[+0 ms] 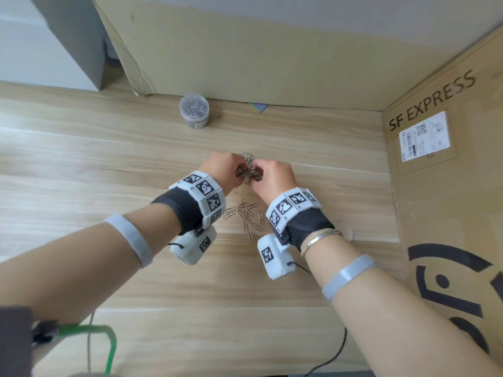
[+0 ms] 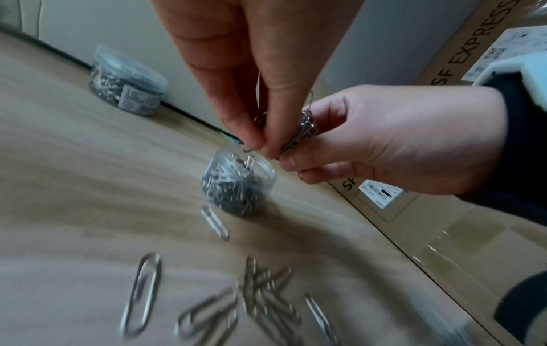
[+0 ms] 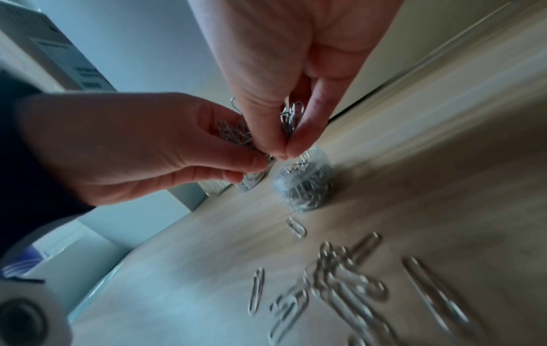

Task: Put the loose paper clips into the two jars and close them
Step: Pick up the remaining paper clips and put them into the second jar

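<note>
Cardboard box (image 1: 446, 186) reads "SF EXPRESS"; jar label illegible.

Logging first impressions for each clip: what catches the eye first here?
Both hands meet at mid-table, the left hand and right hand each pinching paper clips over the open jar. Loose clips lie scattered just nearer the person, and a second jar stands by the cardboard at the back.
</note>
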A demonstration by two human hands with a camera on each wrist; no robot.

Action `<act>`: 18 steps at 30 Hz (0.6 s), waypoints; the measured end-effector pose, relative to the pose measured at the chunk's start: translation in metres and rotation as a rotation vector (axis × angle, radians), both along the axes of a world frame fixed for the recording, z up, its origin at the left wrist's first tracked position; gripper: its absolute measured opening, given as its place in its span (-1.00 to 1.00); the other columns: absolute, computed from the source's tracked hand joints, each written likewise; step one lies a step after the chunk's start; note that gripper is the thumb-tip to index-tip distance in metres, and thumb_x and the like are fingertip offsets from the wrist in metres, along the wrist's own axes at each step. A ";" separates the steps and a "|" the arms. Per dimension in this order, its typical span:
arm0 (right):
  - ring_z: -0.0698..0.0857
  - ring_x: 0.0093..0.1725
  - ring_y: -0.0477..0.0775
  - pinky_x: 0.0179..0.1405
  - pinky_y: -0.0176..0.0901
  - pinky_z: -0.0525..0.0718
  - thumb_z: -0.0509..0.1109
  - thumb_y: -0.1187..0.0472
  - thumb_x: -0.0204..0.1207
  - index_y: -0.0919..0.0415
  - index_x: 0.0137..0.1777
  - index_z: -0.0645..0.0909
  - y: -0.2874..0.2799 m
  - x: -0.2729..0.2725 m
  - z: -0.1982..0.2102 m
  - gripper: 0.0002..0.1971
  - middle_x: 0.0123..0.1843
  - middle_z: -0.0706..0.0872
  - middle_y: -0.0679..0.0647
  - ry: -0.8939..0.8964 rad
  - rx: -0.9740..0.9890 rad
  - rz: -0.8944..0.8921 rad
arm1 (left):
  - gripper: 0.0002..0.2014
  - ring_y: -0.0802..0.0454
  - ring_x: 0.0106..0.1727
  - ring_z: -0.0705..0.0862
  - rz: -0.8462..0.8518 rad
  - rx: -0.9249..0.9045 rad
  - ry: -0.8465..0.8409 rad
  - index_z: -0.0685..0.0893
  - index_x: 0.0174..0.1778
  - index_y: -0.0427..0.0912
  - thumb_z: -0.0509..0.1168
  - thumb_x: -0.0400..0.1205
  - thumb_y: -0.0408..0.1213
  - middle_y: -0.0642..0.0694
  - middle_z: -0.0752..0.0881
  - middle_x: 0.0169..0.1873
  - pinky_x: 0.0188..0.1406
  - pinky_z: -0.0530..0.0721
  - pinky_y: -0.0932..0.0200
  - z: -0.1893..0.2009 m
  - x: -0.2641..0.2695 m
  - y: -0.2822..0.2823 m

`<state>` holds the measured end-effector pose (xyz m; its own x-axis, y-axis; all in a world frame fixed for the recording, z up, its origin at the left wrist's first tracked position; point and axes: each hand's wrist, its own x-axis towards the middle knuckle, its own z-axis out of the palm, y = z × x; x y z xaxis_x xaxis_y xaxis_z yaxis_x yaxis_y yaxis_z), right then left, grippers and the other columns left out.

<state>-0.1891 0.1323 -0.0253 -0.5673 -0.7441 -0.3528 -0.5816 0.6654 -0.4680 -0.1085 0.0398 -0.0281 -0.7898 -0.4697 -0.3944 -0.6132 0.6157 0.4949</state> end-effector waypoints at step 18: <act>0.70 0.23 0.16 0.27 -0.13 0.64 0.38 0.26 0.49 0.07 0.26 0.67 -0.025 -0.026 0.001 -0.66 0.20 0.78 0.11 -0.039 0.123 0.041 | -0.77 -0.20 0.13 0.66 -0.010 -0.082 -0.104 0.63 0.16 -0.23 0.24 0.59 -0.41 -0.25 0.71 0.09 -0.10 0.54 0.10 -0.004 -0.028 -0.019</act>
<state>-0.2147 0.1068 -0.0244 -0.5209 -0.7161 -0.4646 -0.5925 0.6951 -0.4071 -0.1360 0.0208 -0.0322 -0.7514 -0.4961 -0.4350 -0.6522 0.6580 0.3763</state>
